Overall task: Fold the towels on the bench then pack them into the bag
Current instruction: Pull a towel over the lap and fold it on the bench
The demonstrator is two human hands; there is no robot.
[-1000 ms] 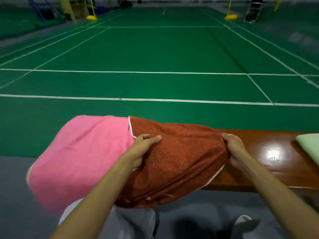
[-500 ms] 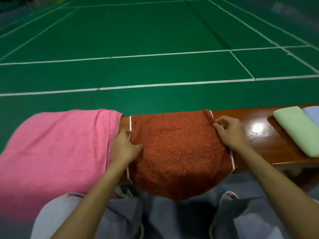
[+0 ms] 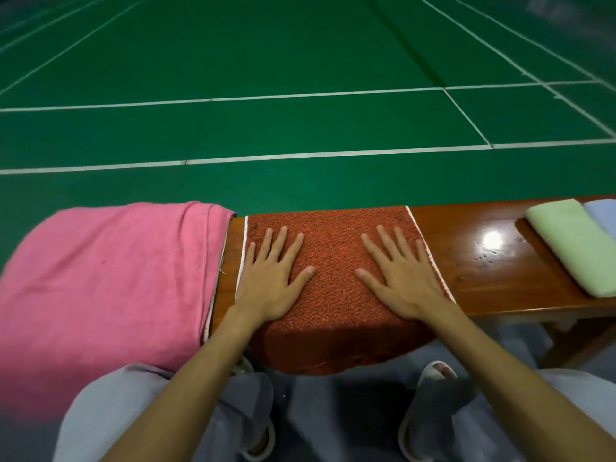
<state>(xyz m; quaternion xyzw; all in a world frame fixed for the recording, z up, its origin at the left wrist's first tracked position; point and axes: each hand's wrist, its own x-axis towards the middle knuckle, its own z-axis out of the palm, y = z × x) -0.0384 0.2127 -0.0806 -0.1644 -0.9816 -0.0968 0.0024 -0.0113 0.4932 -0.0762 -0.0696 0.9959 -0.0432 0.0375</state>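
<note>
The left hand (image 3: 270,278) and right hand (image 3: 405,281) lie flat, fingers spread, pressing the red towel (image 3: 333,258) on the bench (image 3: 483,261), gripping nothing. Its near end hangs off the front edge, so lifting the palms could let it slide off or skew the fold. Its long axis likely runs across the bench, far edge to hanging end

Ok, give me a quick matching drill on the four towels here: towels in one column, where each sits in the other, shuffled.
1 rust towel
2 pink towel
3 green towel
4 blue towel

A folded, cut off by the right frame edge
B flat under left hand and right hand
C bunched, left of the rust towel
D folded, just left of the blue towel

Pairs: 1-B, 2-C, 3-D, 4-A
</note>
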